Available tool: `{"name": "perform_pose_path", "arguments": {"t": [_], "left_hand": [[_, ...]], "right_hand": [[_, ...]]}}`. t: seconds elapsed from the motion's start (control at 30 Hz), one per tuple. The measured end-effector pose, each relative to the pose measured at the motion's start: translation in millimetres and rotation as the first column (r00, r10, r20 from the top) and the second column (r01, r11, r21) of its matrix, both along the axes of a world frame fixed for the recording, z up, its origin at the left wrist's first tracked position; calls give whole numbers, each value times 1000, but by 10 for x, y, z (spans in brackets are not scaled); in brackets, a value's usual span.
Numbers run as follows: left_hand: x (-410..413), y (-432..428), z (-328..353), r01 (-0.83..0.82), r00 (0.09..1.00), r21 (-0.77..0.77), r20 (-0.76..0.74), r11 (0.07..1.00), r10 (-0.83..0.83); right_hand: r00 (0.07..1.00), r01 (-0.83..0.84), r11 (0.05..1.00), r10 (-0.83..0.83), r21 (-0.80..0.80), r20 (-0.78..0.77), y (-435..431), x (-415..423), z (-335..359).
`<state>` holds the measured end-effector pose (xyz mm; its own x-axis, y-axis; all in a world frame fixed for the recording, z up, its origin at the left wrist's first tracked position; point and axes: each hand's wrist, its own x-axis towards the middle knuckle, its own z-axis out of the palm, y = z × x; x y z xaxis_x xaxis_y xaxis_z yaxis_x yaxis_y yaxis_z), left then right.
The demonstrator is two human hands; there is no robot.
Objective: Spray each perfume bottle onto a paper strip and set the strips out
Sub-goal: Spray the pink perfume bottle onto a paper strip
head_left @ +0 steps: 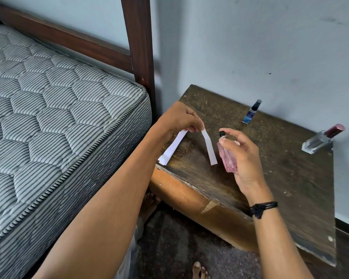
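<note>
My left hand (179, 119) pinches the top end of a white paper strip (209, 147), which hangs down above the dark wooden table (280, 178). Just right of the strip, my right hand (242, 158) grips a pink glass perfume bottle (227, 158) upright. Its black nozzle faces the strip and a finger rests on top. A small pile of spare white strips (172, 148) lies at the table's left edge under my left wrist. A blue spray bottle (252, 112) stands at the back of the table. A clear bottle with a dark red cap (320, 139) sits at the far right edge.
A bed with a striped quilted mattress (58, 117) stands on the left. Its dark wooden post (141, 57) rises beside the table. A pale wall runs behind the table. My bare feet rest on the dark floor (179, 248) below.
</note>
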<state>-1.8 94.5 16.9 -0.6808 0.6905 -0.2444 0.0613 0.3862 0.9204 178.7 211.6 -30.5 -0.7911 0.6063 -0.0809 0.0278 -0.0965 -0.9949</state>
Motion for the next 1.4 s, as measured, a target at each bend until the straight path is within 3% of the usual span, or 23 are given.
{"name": "perform_pose_path", "arguments": {"t": [0.1,0.17,0.5,1.4], "left_hand": [[0,-1,-1,1,1000,-10,2,1000,-1],[3,0,-3,1,1000,-15,2,1000,-1],[17,-2,-10,6,1000,-51,-15,999,-7],[54,13,11,6,1000,-66,-24,998,-8]], "right_hand": [[995,2,956,-33,293,98,-52,-9,-24],[989,-27,913,-34,406,142,-97,-22,-54],[984,-85,715,-50,693,173,-201,-28,-151],[980,-113,643,-52,758,190,-195,-25,-182]]}}
